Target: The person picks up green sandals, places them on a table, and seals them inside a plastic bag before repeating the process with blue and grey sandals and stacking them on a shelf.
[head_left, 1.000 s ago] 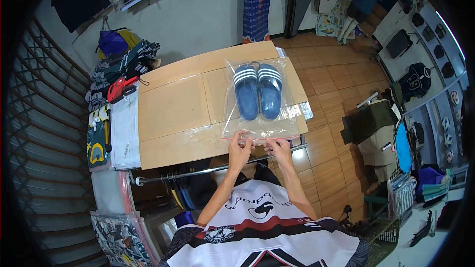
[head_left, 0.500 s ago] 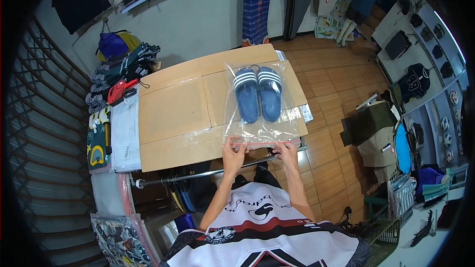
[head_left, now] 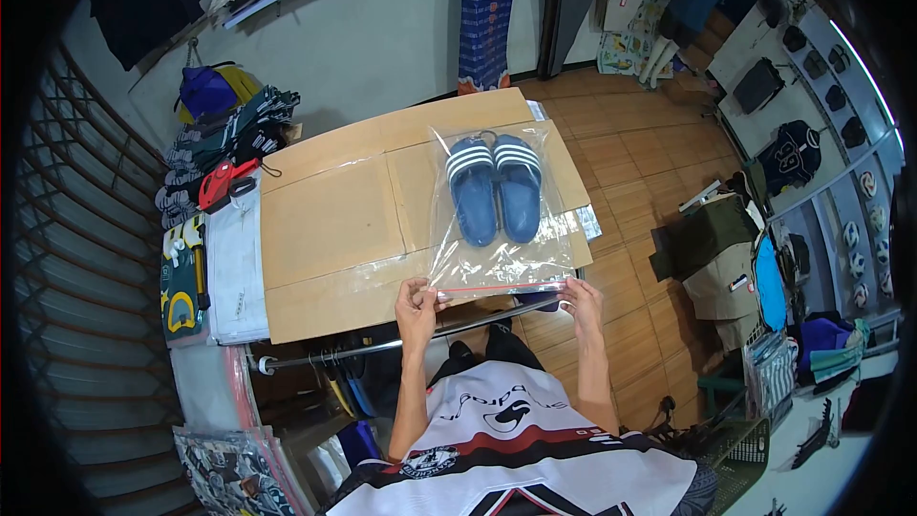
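Note:
Two blue slide sandals (head_left: 497, 191) with white stripes lie side by side inside a clear plastic bag (head_left: 506, 263) on a flat brown cardboard sheet (head_left: 330, 220). The bag's red-lined edge faces me, at the near edge of the cardboard. My left hand (head_left: 416, 310) pinches the left corner of that edge. At the right corner, the fingers of my right hand (head_left: 582, 304) are closed on the bag too. The red line runs nearly straight between the hands.
A metal rail (head_left: 382, 341) with hangers runs below the cardboard's near edge. Left of it are a red tool (head_left: 225, 183), white packages (head_left: 238, 277) and folded clothes (head_left: 181, 277). Clothing racks (head_left: 731, 268) stand right, beyond the tiled floor (head_left: 626, 191).
My hands have moved apart along the bag's near edge, left hand leftward and right hand rightward, to its corners. The red-lined edge now looks stretched out between them.

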The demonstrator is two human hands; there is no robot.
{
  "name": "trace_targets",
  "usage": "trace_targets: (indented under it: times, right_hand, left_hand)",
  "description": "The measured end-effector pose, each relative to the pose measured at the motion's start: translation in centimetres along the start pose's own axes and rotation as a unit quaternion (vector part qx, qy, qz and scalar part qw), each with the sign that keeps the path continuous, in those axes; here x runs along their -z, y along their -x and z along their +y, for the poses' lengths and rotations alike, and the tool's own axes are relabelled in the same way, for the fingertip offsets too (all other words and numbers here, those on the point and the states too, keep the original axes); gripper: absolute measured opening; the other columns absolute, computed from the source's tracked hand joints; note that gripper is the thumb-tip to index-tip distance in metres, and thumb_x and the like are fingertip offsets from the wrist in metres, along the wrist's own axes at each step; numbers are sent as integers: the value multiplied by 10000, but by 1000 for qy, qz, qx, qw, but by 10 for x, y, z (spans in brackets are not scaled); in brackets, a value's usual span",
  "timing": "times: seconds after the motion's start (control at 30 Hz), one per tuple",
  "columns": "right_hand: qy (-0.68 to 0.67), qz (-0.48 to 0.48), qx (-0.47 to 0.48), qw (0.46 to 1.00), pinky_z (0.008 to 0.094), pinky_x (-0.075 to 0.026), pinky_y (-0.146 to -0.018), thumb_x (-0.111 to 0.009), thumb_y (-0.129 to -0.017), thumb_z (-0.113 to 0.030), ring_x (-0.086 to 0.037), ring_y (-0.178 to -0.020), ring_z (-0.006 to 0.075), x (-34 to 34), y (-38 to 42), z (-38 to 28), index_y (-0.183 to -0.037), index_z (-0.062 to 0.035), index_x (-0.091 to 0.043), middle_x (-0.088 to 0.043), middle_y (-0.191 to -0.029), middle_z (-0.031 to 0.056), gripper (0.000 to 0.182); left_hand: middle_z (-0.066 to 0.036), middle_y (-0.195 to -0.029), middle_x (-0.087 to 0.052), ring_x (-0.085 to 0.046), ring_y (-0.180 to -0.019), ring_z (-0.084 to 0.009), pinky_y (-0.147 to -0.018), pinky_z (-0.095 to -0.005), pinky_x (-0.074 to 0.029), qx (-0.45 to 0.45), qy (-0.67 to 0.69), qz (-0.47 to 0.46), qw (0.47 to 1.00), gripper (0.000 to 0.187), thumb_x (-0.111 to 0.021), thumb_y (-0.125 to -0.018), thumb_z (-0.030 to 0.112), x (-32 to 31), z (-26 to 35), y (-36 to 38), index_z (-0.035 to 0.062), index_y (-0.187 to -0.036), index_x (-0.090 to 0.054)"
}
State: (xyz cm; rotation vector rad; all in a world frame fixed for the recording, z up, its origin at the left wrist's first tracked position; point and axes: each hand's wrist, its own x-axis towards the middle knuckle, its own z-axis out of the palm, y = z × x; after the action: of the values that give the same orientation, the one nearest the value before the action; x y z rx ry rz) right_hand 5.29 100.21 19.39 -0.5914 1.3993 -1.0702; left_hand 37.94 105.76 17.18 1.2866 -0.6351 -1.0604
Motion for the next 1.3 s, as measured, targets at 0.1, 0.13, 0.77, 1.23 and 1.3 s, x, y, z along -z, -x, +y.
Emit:
trace_targets:
  times: [0.1, 0.13, 0.77, 1.23, 1.3]
  right_hand:
    - [43, -3, -13, 999, 269, -506, -645, -731, -944, -298, -692, -786, 143, 4, 2, -9, -1011, -52, -720, -736, -881, 64, 254]
    - [60, -10, -17, 998, 266, -504, -641, -727, -945, -299, -691, -784, 142, 6, 3, -12, -1015, -49, -721, -736, -879, 65, 260]
    - [232, -119, 165, 951, 333, -552, -681, -838, -778, -224, -728, -783, 229, -68, -129, -53, -996, 56, -715, -755, -890, 168, 375]
    - [85, -174, 33, 980, 278, -478, -580, -829, -775, -86, -631, -675, 113, 193, -141, -132, -1038, 6, -728, -700, -813, 38, 297]
    - [83, -137, 6, 987, 279, -533, -681, -844, -768, -81, -687, -836, 147, 237, -139, -148, -1216, 32, -669, -726, -996, 85, 494]
  left_hand:
    - [-106, -981, -692, -702, -800, -156, -697, -295, -626, 10, -16, -16, 1000, 202, -609, -999, 18, 5, 3, -1, 8, -1186, -531]
    - [-112, -1002, -691, -702, -794, -155, -695, -287, -619, 6, -19, -17, 1000, 215, -618, -996, 21, 5, 5, -2, 6, -1192, -532]
    - [-187, -1071, -698, -688, -888, -212, -786, -339, -571, -4, -218, -16, 976, 647, -876, -814, 201, -92, 20, -101, -100, -1277, -539]
    - [-38, -814, -691, -609, -698, -136, -651, -298, -478, 94, -195, -56, 975, 222, -833, -759, 84, -317, -27, 23, -1, -925, -714]
    - [-42, -824, -693, -613, -704, -134, -661, -296, -482, 87, -195, -78, 974, 241, -833, -762, 88, -357, -37, 35, -11, -946, -712]
